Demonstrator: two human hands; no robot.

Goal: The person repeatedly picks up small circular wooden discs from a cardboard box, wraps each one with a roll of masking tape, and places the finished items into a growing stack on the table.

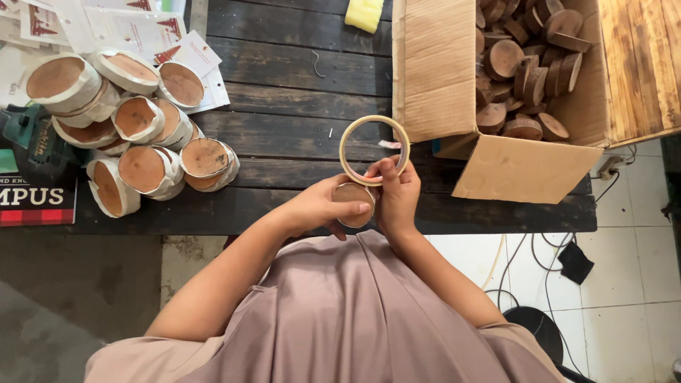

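Observation:
My left hand (320, 207) grips a round wooden slice (352, 197) near the table's front edge, its flat face turned up. My right hand (397, 197) holds a roll of clear tape (374, 149) by its lower rim, just above the slice. The roll stands tilted so its hole shows the dark planks behind it. A short loose end of tape sticks out on the roll's right side. Both hands touch each other around the slice.
A pile of paper-wrapped wooden slices (142, 128) lies at the left on the dark plank table (284, 85). An open cardboard box (440, 71) with several bare wooden slices (525, 64) stands at the right. Printed cards (120, 28) and a yellow sponge (364, 14) lie at the back.

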